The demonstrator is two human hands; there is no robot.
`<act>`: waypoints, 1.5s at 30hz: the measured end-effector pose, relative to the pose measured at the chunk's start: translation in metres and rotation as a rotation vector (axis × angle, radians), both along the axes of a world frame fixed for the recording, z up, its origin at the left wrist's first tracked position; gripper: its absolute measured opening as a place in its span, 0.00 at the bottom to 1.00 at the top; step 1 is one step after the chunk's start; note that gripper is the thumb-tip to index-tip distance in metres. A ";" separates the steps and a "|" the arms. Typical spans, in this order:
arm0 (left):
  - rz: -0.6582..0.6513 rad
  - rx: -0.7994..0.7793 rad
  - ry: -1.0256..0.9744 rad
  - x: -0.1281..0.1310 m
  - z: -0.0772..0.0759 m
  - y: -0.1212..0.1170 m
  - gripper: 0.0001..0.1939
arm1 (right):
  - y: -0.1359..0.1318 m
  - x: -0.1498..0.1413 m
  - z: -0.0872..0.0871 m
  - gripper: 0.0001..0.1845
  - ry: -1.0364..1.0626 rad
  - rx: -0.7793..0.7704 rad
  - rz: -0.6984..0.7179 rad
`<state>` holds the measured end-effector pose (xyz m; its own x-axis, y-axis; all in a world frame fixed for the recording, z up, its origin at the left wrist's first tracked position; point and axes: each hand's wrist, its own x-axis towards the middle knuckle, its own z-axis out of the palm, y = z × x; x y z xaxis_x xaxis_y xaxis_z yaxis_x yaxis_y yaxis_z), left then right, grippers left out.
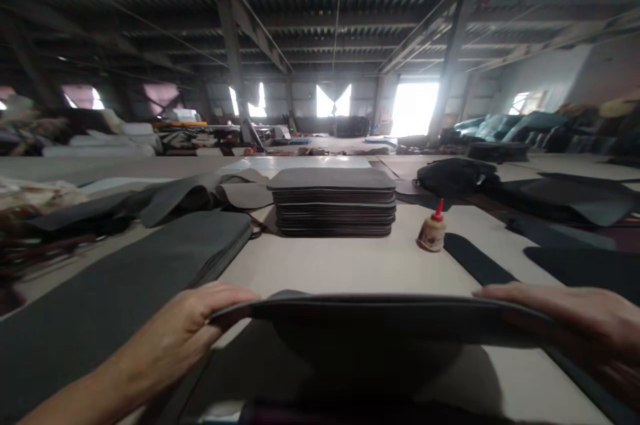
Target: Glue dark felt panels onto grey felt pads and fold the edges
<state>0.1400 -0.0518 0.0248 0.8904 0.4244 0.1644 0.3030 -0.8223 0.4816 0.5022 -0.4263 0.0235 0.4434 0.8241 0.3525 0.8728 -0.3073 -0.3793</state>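
Between my two hands a dark grey sheet of flexible material (390,318) is held up, seen nearly edge-on, close to me above the table. My left hand (200,318) is closed on its left end, thumb on top. At the other end my right hand (575,318) grips it, with the fingers partly in shadow beneath. Straight ahead stands a neat stack of dark grey rounded-corner panels (333,205). To the right of that stack is a small glue bottle (433,231) with a red nozzle. The sheet hides part of the tabletop below.
A long pile of dark grey sheets (130,291) lies along the left. Narrow dark pieces (477,258) rest right of the bottle. Farther back are a black bundle (455,175) and curled grey offcuts (180,195). The pale table (320,265) stretches between them.
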 end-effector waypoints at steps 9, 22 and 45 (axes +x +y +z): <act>0.160 -0.047 -0.204 0.083 0.100 0.085 0.23 | 0.163 0.075 0.115 0.25 -0.095 0.095 0.186; 0.193 0.687 -0.568 0.192 0.125 0.197 0.18 | 0.278 0.131 0.129 0.21 -0.766 0.588 -0.170; 0.237 0.607 -0.030 0.209 0.045 0.232 0.27 | 0.288 0.133 0.028 0.34 -0.566 -0.194 -0.145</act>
